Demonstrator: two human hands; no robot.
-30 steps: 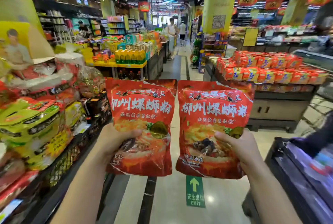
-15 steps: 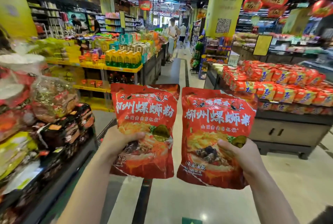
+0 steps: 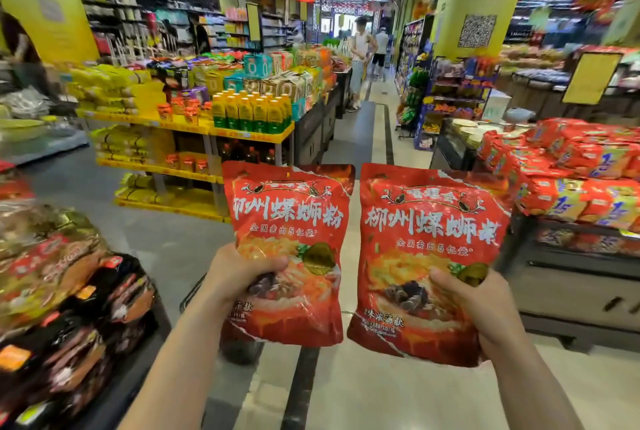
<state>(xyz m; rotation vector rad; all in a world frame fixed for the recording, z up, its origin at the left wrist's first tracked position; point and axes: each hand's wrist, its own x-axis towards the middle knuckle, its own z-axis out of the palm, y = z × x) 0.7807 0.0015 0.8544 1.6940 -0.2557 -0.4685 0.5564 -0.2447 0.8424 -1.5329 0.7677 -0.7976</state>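
Picked up but not yet set down: glossy red plastic noodle pouch (image 3: 287,221) gripped in left hand (image 3: 239,273), matching red pouch (image 3: 429,221) in right hand (image 3: 474,301), lower centre.

The left hand (image 3: 239,273) grips a red noodle packet (image 3: 289,221) by its lower left edge, thumb across the front; the right hand (image 3: 474,301) grips a second red packet (image 3: 429,215) by its lower right edge. Both packets stand upright, side by side, just apart, over a tiled aisle floor (image 3: 381,395). Behind the left packet sits a yellow shelf (image 3: 252,135) of green-and-yellow bottles (image 3: 252,114). At right, a table (image 3: 571,277) carries stacked red bags (image 3: 571,166). Two shoppers (image 3: 360,59) stand far down the aisle
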